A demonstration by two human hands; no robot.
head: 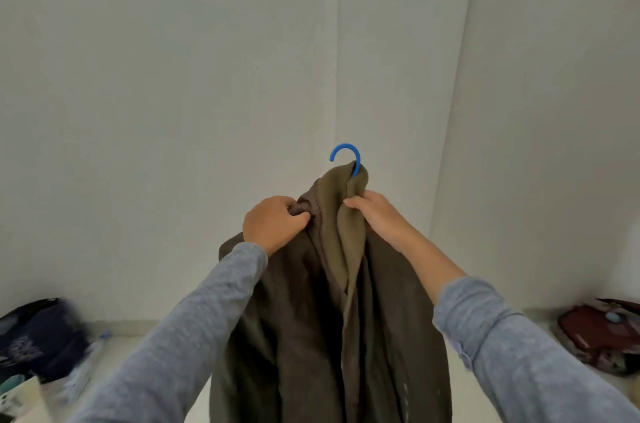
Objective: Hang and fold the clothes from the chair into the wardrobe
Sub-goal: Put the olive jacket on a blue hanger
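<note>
A dark brown jacket with an olive fleece lining hangs in front of me, held up in the air. The blue hook of a hanger sticks out above its collar; the rest of the hanger is hidden inside the jacket. My left hand grips the jacket's left shoulder near the collar. My right hand pinches the olive collar just below the hook. Both forearms wear grey-blue sleeves.
Plain white walls fill the background, meeting in a corner at the right. A dark blue bundle of fabric lies on the floor at the lower left. A dark red bag lies at the lower right.
</note>
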